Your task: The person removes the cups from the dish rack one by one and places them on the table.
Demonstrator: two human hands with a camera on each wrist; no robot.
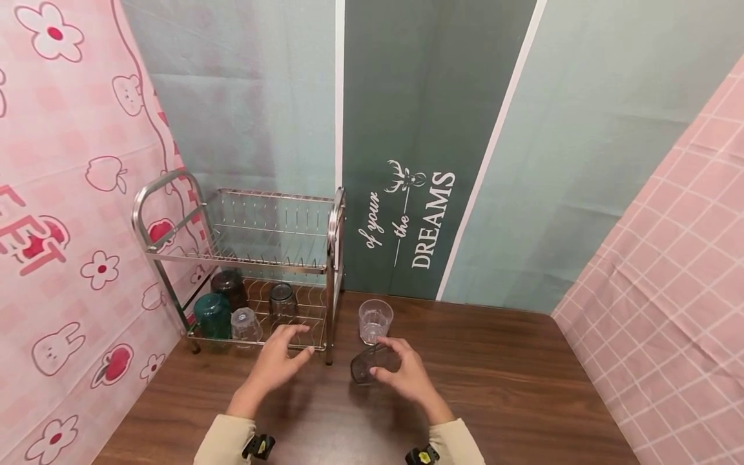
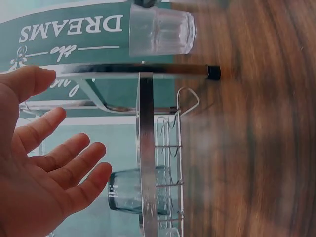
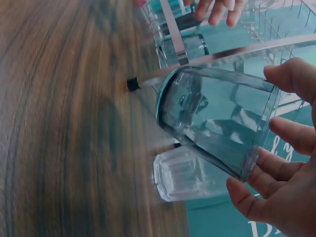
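The right hand (image 1: 411, 374) grips a tilted smoky-grey glass tumbler (image 1: 361, 368) by its rim, on the near side of a clear tumbler (image 1: 375, 318), while the left hand (image 1: 276, 363), free, fingers apart, hovers before the two-tier metal dish rack (image 1: 244, 263) at left.

Held a transparent smoky-grey round drinking glass (image 3: 212, 116) tilted sideways, toward the near middle of the scene.

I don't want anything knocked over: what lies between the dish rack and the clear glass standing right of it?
Just a narrow bare strip of tabletop separates the dish rack and clear glass; the head view shows it.
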